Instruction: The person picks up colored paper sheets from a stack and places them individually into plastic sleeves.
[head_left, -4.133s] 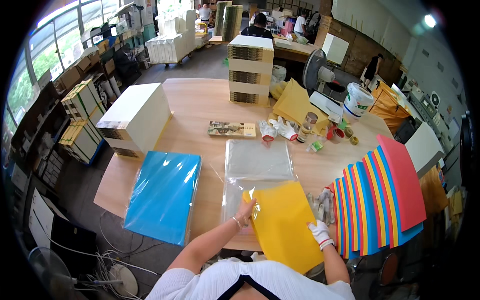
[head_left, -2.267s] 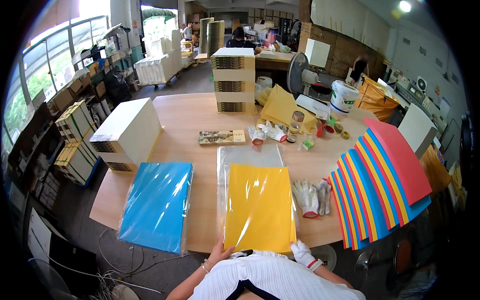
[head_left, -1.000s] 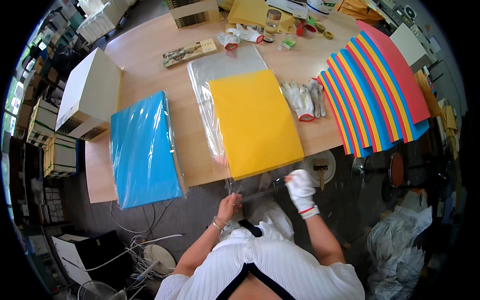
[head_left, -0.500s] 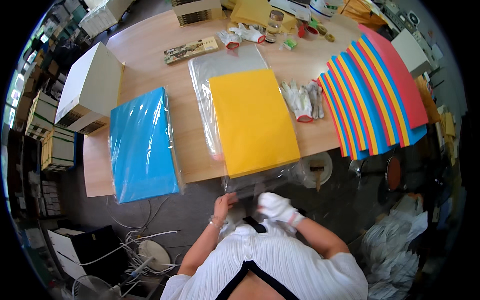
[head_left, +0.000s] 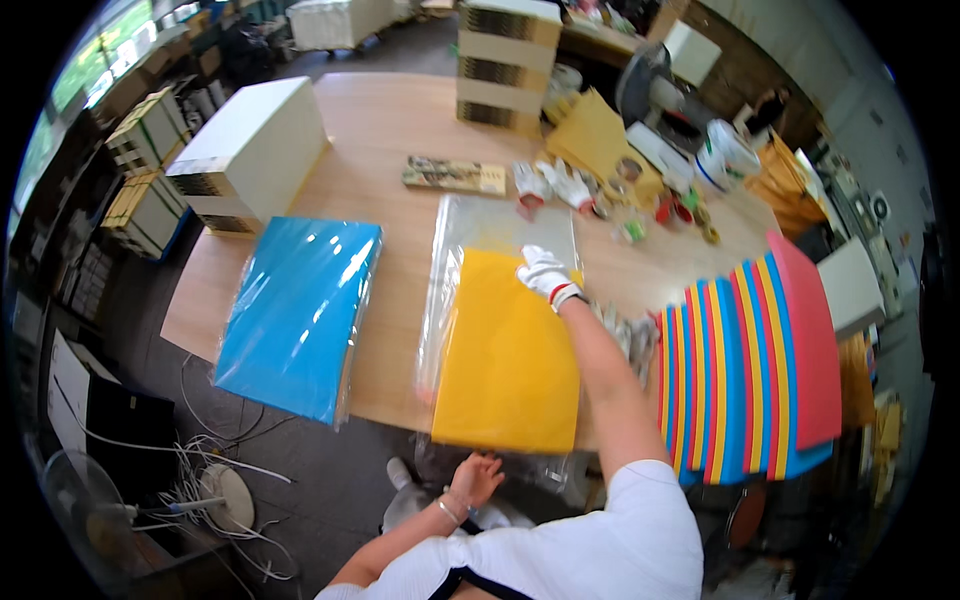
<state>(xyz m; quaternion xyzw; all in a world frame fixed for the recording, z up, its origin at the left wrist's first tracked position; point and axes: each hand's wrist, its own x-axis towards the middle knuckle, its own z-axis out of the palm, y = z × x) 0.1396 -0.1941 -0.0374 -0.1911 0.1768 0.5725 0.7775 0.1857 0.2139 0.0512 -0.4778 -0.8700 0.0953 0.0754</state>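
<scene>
A yellow stack of sheets or folders (head_left: 508, 365) lies in front of me, with clear plastic (head_left: 500, 218) showing beyond its far edge and below its near edge. My right hand (head_left: 546, 274), in a white glove with a red cuff, reaches to the far right part of the stack. It rests there open, fingers stretched out. Bare and with a bracelet at the wrist, my left hand (head_left: 476, 479) is just off the near edge of the stack, by the hanging plastic. Its fingers are loosely bent and apart, with nothing visible in them.
A blue plastic-wrapped pack (head_left: 300, 315) lies at left, before a white-topped block (head_left: 250, 150). At right leans a fanned stack of red, yellow and blue pieces (head_left: 745, 370). Spare gloves (head_left: 630, 335) lie between. A narrow box (head_left: 455, 175) and tape rolls (head_left: 675, 210) sit farther back.
My right hand has moved from near my body up to the far part of the yellow stack. My left hand stays by its near edge. The view has shifted, showing more of the far room.
</scene>
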